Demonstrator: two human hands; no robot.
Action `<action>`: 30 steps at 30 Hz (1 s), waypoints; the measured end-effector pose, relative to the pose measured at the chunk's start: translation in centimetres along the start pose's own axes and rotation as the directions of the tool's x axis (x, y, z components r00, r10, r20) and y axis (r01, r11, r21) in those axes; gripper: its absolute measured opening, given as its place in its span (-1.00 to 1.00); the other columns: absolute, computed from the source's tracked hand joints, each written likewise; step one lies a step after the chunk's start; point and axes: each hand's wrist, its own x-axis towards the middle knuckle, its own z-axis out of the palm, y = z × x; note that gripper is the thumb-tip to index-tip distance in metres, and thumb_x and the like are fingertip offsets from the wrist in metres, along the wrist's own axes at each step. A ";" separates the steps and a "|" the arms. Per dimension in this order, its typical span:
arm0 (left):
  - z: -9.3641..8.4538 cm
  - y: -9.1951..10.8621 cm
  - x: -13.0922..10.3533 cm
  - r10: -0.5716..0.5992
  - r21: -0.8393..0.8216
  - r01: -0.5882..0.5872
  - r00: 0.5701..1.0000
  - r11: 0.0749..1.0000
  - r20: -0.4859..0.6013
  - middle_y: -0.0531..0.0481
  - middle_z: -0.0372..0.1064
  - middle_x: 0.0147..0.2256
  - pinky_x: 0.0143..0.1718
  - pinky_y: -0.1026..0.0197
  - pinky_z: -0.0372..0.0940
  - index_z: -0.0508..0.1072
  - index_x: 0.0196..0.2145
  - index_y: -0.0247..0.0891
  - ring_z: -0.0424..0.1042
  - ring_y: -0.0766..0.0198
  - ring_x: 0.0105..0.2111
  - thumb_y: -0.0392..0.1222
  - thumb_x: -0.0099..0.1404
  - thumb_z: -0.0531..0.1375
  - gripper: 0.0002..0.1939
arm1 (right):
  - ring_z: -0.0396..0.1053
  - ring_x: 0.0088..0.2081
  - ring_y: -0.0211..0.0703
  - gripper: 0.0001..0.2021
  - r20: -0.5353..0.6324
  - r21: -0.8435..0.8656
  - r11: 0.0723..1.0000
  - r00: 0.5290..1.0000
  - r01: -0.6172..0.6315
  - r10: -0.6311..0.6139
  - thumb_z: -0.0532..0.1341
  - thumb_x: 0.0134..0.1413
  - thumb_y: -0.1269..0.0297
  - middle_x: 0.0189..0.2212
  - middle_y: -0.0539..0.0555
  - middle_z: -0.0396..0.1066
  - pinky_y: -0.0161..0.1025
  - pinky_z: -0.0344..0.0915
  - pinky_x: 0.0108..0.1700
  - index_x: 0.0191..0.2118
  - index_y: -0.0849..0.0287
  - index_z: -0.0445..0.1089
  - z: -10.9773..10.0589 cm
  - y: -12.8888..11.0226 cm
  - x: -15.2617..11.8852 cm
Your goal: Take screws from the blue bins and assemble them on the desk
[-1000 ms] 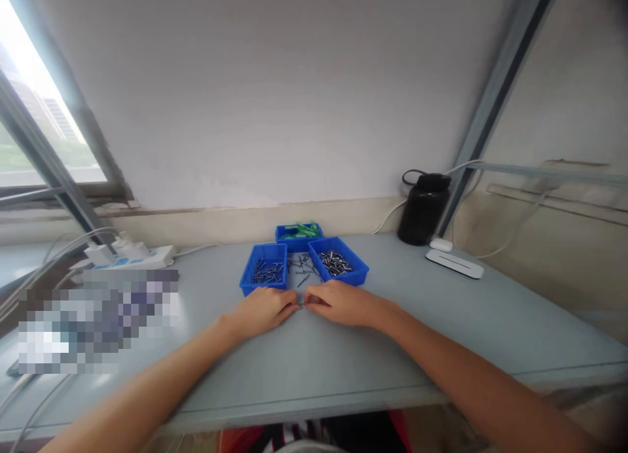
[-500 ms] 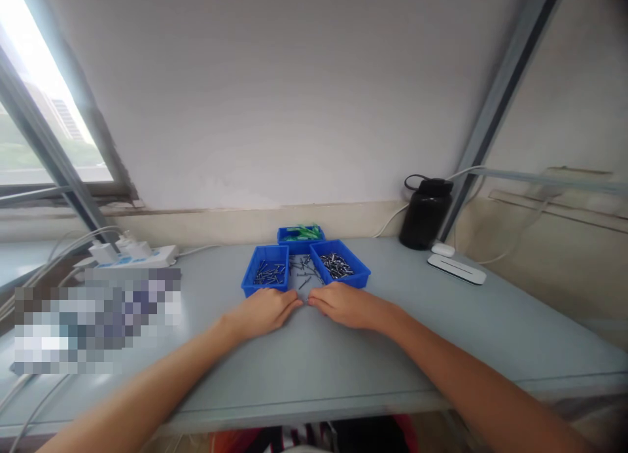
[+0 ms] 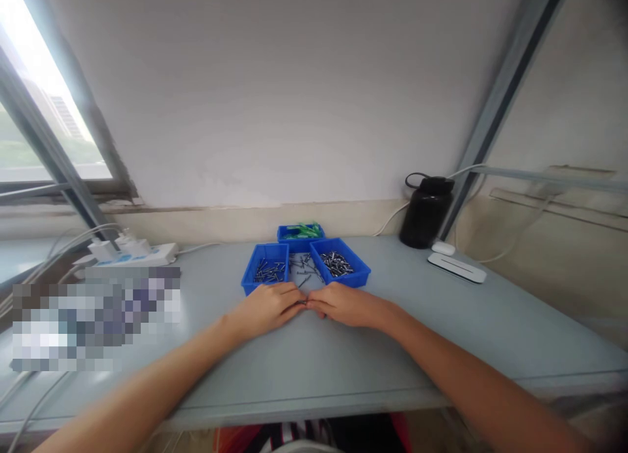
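My left hand (image 3: 275,304) is closed in a pinch just in front of the left blue bin. My right hand (image 3: 346,304) pinches too, in front of the right blue bin, and the fingertips of both hands meet. A thin dark metal piece like a screw (image 3: 302,302) shows between them, mostly covered by fingers. Similar slim metal screws lie in the left blue bin (image 3: 248,270). Short shiny metal pieces fill the right blue bin (image 3: 360,268). Loose screws (image 3: 305,281) are scattered on the table between the bins.
Behind stands a third blue bin (image 3: 300,247) with green pieces. A black bottle (image 3: 426,214) and a flat white device (image 3: 456,268) are at the right. A power strip (image 3: 161,253) with plugs and cables lies left, beside a blurred-out area.
My left hand has moved slightly right, closing the small gap, so its fingertips now meet those of my right hand. My right hand has barely moved.
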 end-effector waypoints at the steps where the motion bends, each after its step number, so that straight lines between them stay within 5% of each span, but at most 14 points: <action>1: 0.0 0.0 0.0 0.013 0.003 -0.013 1.000 1.000 -0.001 -0.02 0.37 -0.31 -0.29 0.27 0.27 0.42 -0.20 -0.26 0.39 0.30 -0.30 -0.13 0.45 -0.08 -0.68 | 0.28 -0.49 -0.27 -0.69 0.005 -0.006 1.000 1.000 -0.011 0.011 0.00 0.29 0.31 -0.53 0.02 0.36 -0.32 0.16 -0.40 -0.41 0.24 0.38 -0.1 -0.1 0.0; 8: -0.1 0.1 0.1 0.061 -0.076 -0.059 0.998 0.995 0.021 -0.04 0.36 -0.23 -0.23 0.28 0.27 0.40 -0.16 -0.26 0.39 0.31 -0.25 -0.16 0.42 -0.05 -0.74 | 0.37 -0.36 -0.17 -0.75 -0.025 -0.057 0.998 0.999 0.024 -0.026 0.07 0.25 0.29 -0.39 0.10 0.47 -0.27 0.20 -0.31 -0.34 0.23 0.47 0.6 0.7 0.2; 14: -0.3 0.5 0.2 -0.111 -0.088 0.120 0.989 0.989 0.096 0.04 0.37 -0.39 -0.38 0.30 0.25 0.37 -0.27 -0.24 0.39 0.31 -0.41 -0.23 0.28 0.05 -0.87 | 0.34 -0.43 -0.20 -0.86 -0.050 -0.033 0.999 0.999 -0.022 0.020 0.17 0.13 0.24 -0.45 0.02 0.44 -0.32 0.13 -0.40 -0.28 0.17 0.43 0.3 0.7 -0.2; 30: -0.3 0.5 0.3 -0.176 -0.002 0.179 0.972 0.984 0.158 0.00 0.36 -0.48 -0.44 0.28 0.19 0.37 -0.35 -0.26 0.38 0.28 -0.48 -0.06 0.41 -0.07 -0.67 | 0.33 -0.40 -0.19 -0.72 -0.048 -0.159 0.986 0.998 -0.044 0.037 -0.01 0.28 0.29 -0.43 0.09 0.43 -0.28 0.13 -0.37 -0.35 0.21 0.39 0.2 0.6 -0.1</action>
